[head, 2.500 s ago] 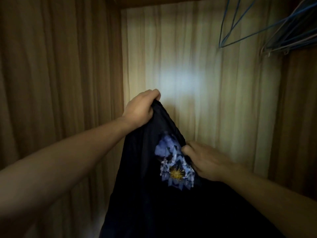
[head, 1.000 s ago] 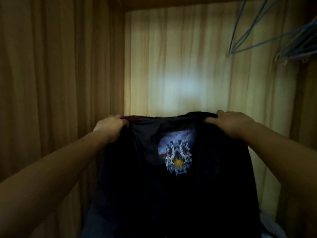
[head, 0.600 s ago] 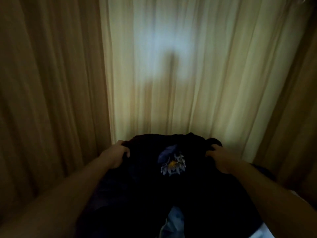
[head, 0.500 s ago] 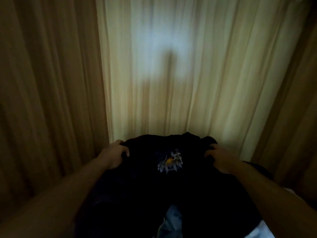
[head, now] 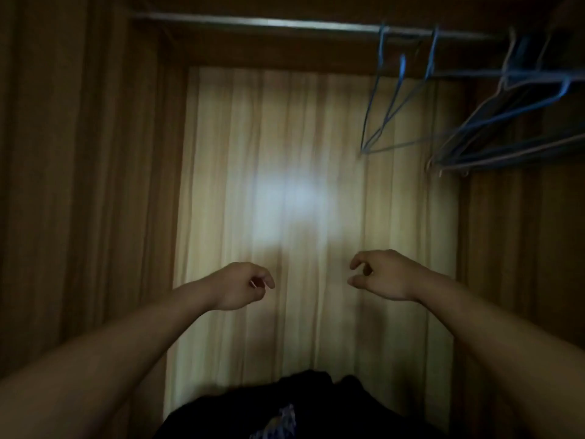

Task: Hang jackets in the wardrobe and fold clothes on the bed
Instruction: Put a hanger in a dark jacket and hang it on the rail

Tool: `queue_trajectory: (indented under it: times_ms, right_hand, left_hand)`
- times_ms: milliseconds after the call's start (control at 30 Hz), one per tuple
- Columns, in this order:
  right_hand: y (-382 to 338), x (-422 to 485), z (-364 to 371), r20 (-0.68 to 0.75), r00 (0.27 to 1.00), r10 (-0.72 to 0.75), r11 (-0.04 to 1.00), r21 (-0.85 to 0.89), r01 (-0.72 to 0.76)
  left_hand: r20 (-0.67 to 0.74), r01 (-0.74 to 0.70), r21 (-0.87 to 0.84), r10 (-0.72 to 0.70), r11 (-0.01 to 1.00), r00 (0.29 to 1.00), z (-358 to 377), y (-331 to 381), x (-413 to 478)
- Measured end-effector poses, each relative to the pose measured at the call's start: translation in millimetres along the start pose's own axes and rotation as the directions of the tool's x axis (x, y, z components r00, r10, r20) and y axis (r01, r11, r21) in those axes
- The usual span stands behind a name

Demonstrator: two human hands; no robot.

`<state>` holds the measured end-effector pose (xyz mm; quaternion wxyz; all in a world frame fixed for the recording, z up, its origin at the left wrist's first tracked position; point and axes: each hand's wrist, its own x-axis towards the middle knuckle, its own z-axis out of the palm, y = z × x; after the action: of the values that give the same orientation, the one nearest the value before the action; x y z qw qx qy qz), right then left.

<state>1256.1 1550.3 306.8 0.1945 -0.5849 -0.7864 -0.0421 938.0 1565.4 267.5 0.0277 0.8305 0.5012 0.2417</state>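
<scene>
You are facing into a wardrobe (head: 79, 185) whose walls are showing smooth, striped wood grain, paler on the lit back panel (head: 300, 137). The dark garment (head: 316, 403) is lying crumpled at the bottom of the view, well below both hands and touching neither. A straight metal rail (head: 253, 23) is running across the top, carrying thin blue wire hangers (head: 474, 161) at the right. Your left hand (head: 243, 286) and right hand (head: 383, 274) are hovering apart, fingers (head: 361, 258) loosely curled, holding nothing. A small pale print (head: 281, 419) is showing on the soft cloth.
</scene>
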Motion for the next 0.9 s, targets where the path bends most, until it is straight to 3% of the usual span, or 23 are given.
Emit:
queue_trajectory:
  times_ms: [233, 433, 533, 700, 800, 900]
  right_hand:
    - [-44, -1, -118, -0.337, 0.940, -0.056, 0.996, 0.041, 0.074]
    - [-72, -3, -160, -0.643, 0.738, 0.204, 0.928, 0.367, 0.063]
    - [-82, -4, -169, -0.739, 0.637, 0.221, 0.898, 0.409, 0.162]
    - [-96, 1, -185, -0.816, 0.565, 0.119, 0.865, 0.365, 0.344]
    - [-106, 3, -198, -0.812, 0.556, 0.175, 0.800, 0.447, 0.400]
    - [-117, 5, -212, -0.785, 0.555, 0.275, 0.660, 0.574, 0.485]
  left_hand:
    - [-0.200, -0.096, 0.009, 0.096, 0.995, 0.975, -115, 76, 30]
    - [-0.298, -0.170, 0.053, 0.178, 0.984, 0.938, -167, 114, 36]
    - [-0.299, -0.182, 0.088, 0.201, 0.979, 0.933, -172, 119, 34]
    - [-0.288, -0.208, 0.106, 0.230, 0.972, 0.929, -167, 112, 29]
    - [-0.280, -0.224, 0.129, 0.253, 0.966, 0.926, -166, 105, 25]
    - [-0.283, -0.232, 0.145, 0.265, 0.962, 0.922, -168, 93, 21]
